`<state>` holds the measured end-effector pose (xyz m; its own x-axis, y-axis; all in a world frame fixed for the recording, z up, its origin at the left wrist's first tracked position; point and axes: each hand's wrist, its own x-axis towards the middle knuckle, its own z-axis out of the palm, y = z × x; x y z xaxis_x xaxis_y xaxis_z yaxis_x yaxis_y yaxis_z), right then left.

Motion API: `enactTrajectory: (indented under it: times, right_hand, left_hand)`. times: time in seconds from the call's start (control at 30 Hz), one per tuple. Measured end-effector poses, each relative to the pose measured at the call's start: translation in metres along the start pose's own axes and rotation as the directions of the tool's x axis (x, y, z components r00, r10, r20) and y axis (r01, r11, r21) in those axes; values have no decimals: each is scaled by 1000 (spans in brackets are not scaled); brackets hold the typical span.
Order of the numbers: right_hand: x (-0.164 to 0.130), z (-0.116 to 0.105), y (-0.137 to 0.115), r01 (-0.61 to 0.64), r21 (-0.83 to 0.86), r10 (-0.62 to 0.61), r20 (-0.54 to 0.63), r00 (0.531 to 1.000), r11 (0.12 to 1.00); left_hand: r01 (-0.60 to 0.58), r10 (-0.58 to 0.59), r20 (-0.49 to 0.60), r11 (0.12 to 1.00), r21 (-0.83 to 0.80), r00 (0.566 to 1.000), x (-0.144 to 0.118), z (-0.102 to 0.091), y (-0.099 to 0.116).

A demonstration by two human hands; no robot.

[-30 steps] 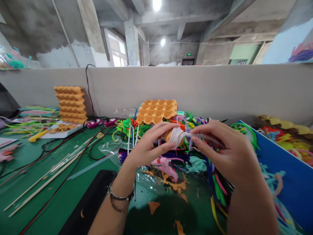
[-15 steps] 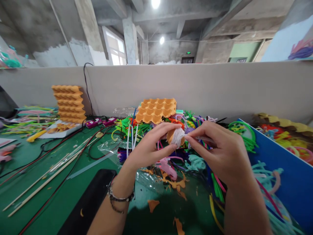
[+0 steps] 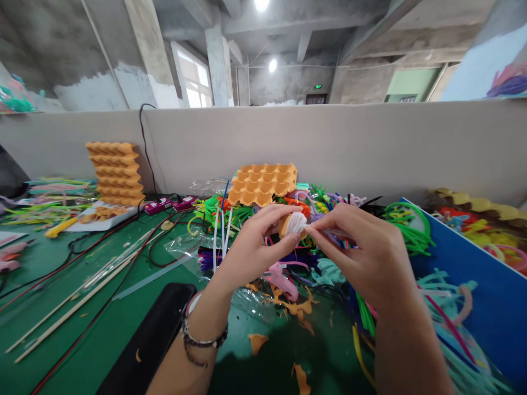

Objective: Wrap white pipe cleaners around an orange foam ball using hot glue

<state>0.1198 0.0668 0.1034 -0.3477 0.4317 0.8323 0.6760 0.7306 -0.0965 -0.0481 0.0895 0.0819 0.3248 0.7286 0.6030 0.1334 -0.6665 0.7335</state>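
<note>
Between its thumb and fingers, my left hand (image 3: 259, 238) grips a small orange egg-carton cup (image 3: 284, 226). Fuzzy white pipe cleaner (image 3: 296, 224) is wrapped in a mass over one side of the cup. With thumb and forefinger pinched, my right hand (image 3: 362, 241) holds the white pipe cleaner at the right edge of the cup. Part of the cup is hidden by my left fingers. Below the hands lie a pink glue gun (image 3: 282, 281) and torn orange carton scraps (image 3: 300, 304).
An orange egg tray (image 3: 263, 184) rests on heaped coloured pipe cleaners behind the hands; another egg tray (image 3: 115, 173) stands at left. A blue box side (image 3: 465, 291) borders the right. Thin wooden sticks (image 3: 82, 302), cables and a black case (image 3: 148, 340) lie at left.
Both hands have shifted slightly left with the cup, and it has turned a little. The right pinch stays at the pipe cleaner beside the cup.
</note>
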Motion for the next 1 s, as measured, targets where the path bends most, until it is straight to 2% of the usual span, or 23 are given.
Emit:
enactTrajectory:
  times: [0.2, 0.57, 0.73, 0.87, 1.0]
  right_hand:
    - [0, 1, 1, 2, 53, -2, 8, 1000, 999]
    - [2, 5, -3, 11, 79, -14, 32, 999, 997]
    - [3, 1, -2, -42, 108, 41, 18, 999, 993]
    - [2, -5, 0, -99, 155, 101, -7, 995, 983]
    - [2, -4, 3, -94, 204, 95, 4, 995, 974]
  left_hand:
    - [-37, 37, -7, 998, 53, 999, 0, -1, 2]
    - [-21, 23, -74, 1000, 20, 997, 2, 1, 4]
    - [85, -102, -92, 981, -176, 991, 2, 0, 7]
    - [138, -180, -92, 928, -347, 979, 4, -1, 7]
    - [173, -247, -91, 856, -486, 965, 5, -1, 2]
